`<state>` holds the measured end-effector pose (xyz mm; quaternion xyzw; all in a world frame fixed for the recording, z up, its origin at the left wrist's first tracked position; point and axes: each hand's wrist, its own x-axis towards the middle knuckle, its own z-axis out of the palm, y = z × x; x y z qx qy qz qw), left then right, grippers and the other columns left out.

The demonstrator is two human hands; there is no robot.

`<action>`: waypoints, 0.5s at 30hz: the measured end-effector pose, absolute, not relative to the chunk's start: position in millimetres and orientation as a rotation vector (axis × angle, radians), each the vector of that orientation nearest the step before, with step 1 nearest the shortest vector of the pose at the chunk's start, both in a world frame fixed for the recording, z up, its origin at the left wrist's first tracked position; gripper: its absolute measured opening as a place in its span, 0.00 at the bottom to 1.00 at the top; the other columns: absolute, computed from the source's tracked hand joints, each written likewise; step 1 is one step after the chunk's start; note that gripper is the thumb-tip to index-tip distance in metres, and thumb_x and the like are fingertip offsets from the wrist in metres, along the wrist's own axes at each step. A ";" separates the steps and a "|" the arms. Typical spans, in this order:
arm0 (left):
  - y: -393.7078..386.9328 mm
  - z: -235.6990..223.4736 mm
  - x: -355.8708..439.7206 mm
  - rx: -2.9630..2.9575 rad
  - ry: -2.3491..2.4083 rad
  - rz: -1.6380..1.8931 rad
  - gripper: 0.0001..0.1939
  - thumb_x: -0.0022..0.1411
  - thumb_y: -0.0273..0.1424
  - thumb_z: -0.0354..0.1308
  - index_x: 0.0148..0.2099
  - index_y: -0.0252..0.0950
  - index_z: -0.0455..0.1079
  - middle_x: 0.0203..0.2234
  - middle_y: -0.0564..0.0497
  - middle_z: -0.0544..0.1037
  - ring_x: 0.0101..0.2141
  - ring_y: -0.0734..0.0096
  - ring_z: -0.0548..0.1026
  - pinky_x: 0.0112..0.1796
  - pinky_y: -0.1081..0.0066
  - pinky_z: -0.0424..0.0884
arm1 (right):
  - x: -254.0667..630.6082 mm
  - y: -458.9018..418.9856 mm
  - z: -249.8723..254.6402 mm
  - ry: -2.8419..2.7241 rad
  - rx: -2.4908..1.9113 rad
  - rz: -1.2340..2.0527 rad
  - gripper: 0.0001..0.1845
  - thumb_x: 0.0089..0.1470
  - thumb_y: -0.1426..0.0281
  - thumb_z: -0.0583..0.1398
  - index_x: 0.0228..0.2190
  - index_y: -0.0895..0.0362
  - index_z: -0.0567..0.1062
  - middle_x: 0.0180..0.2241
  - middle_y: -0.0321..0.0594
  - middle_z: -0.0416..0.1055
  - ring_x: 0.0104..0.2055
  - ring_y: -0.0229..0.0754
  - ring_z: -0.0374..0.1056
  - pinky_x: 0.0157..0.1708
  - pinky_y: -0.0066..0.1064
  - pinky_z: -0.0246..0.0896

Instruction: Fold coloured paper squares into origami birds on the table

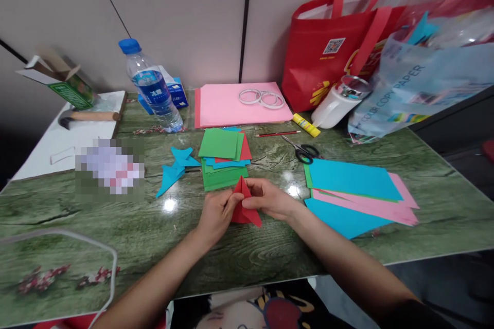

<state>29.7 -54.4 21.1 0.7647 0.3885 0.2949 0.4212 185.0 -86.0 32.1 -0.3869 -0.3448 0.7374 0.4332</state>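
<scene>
A red sheet of paper (247,214), folded to a point at the top, is held upright over the front part of the table. My left hand (218,211) grips its left side, thumb pressed on the front. From the right, my right hand (268,198) pinches the same paper between thumb and fingers. Just beyond my hands lies a stack of green, blue and red paper squares (219,144). To the left of that stack rest blue folded paper pieces (175,167). Some inner folds of the red paper are hidden by my fingers.
Right of my hands lie blue and pink sheets (355,180), black-handled scissors (304,152), a pencil (278,134) and a glue stick (306,125). Behind stand a water bottle (154,92), pink paper (231,105), a white mug (335,105) and a red bag (316,56). A hammer (92,117) lies left.
</scene>
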 end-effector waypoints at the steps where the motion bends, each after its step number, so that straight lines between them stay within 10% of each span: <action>1: -54.5 21.2 29.7 1.928 0.970 0.749 0.24 0.61 0.42 0.45 0.17 0.34 0.57 0.13 0.58 0.56 0.17 0.79 0.53 0.21 0.76 0.51 | 183.7 -86.3 31.4 -0.851 -0.966 1.832 0.22 0.32 0.63 0.70 0.29 0.58 0.70 0.27 0.32 0.68 0.29 0.34 0.64 0.32 0.25 0.58; 15: -53.7 20.6 31.2 2.192 1.127 1.008 0.21 0.65 0.33 0.44 0.20 0.34 0.64 0.13 0.56 0.65 0.15 0.79 0.59 0.19 0.75 0.53 | 167.9 -95.7 21.2 -1.402 -1.318 0.564 0.10 0.51 0.70 0.59 0.38 0.55 0.75 0.35 0.41 0.67 0.29 0.36 0.63 0.28 0.29 0.63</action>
